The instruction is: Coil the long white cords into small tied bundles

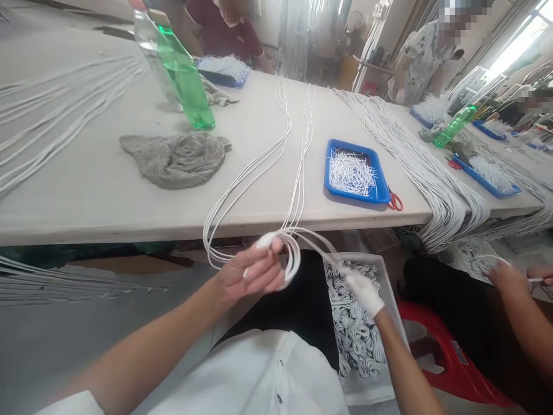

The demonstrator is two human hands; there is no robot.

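Observation:
My left hand (pixel 254 268) is closed around a small looped coil of white cord (pixel 292 253) in front of the table edge. A white covering shows on a finger of that hand. To its right, over a bin, my right hand (pixel 363 289) wears a white glove and is slightly blurred. Cord stretches from the coil to its fingers, which look closed on it. Several more white strands (pixel 283 141) run across the table toward me, and some hang in a loop beside my left hand.
Beneath my right hand stands a white bin (pixel 391 300) of bundled cords. On the table (pixel 259 196) are a blue tray (pixel 380 184) of white clippings, red-handled scissors (pixel 395 200), a grey cloth (pixel 177 158) and a green bottle (pixel 184 78). A co-worker's hands (pixel 510 282) work at right, near a red stool (pixel 458 369).

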